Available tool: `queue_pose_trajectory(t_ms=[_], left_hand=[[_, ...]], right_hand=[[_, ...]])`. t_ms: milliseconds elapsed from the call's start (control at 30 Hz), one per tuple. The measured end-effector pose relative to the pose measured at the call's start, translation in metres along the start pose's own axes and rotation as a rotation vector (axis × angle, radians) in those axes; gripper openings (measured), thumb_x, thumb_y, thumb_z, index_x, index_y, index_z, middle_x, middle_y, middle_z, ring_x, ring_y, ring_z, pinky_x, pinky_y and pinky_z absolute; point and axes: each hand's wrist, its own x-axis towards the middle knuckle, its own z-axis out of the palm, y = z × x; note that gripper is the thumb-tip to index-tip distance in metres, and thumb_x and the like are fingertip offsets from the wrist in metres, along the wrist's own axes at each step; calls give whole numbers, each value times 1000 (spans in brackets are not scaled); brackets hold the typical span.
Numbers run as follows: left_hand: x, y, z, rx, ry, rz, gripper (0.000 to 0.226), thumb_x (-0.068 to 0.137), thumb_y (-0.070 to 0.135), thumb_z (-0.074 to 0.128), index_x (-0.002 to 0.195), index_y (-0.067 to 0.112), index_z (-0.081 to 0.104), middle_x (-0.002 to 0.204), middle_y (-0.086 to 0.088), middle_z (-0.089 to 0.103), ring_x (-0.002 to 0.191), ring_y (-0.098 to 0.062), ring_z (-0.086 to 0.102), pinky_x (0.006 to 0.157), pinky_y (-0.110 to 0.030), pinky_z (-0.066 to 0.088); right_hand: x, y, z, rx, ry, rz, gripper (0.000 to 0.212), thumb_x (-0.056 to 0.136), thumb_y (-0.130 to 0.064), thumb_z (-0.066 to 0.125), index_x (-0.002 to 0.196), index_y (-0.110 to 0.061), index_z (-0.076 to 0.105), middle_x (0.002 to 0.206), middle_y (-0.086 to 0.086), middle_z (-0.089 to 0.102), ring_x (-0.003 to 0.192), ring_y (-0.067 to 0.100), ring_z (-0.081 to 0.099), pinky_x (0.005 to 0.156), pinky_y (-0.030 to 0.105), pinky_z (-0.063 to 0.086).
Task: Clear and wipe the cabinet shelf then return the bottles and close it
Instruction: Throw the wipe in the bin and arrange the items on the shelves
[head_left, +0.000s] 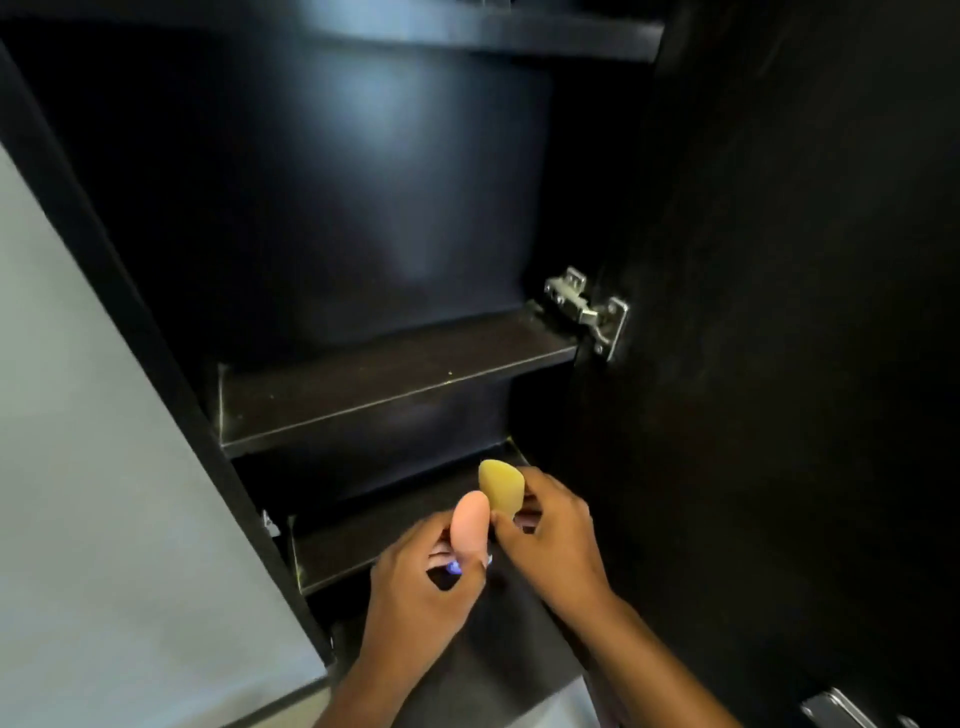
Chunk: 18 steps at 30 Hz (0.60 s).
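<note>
A black cabinet stands open, its door (779, 312) swung out to the right. My left hand (421, 587) holds a pink egg-shaped sponge (470, 522) upright over the lower shelf (353, 545). Right beside it, my right hand (550, 535) pinches a yellow teardrop-shaped sponge (501, 486). The two sponges almost touch. The middle shelf (374, 384) is bare, with a few pale specks on it. No bottles are in view.
A metal hinge (587, 309) joins the door to the cabinet's right side. An upper shelf (493, 36) runs across the top. A pale wall (104, 493) lies left of the cabinet. A metal fitting (836, 709) shows at the bottom right.
</note>
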Motion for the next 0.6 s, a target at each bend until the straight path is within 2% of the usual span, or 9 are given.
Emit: queue_pose_trajectory(t_ms=[133,300,367,467,600], left_hand=[[19,63,-49,13,88,204,48,83,42,84,124,47,60,115,25,66,107,4,67,86,-19,60],[49,126,-96,95,209,356,42,85,42,81,122,34,66,108,23,65,99,-1,68,77,-10,54],[63,136,-107,145,257,350,43,86,44,80,124,33,64,110,22,64,98,1,67,77,-11,52],[85,138,-116,192,281,286,41,88,43,79,125,32,63,109,18,67,99,-4,67,81,-18,53],[101,134,-114,233,267,182,45,90,40,78,131,28,61,116,11,70,105,-7,66,80,-13,48]], right_hand=[[17,-59,-35,38,96,-94,36,84,-24,80,115,-35,67,102,-13,72,92,2,72,80,29,63],[49,-119,-65,62,196,-168,30,83,-30,82,109,-33,67,91,-11,74,84,3,73,76,35,64],[69,-133,-68,4,211,-174,32,82,-34,81,110,-32,65,90,-11,73,84,4,71,76,38,63],[96,-146,-64,-53,179,-191,32,79,-38,80,104,-30,62,88,-11,72,82,7,71,75,41,63],[121,-143,-55,-123,96,-158,31,77,-39,80,98,-27,61,87,-8,72,81,13,71,75,43,62]])
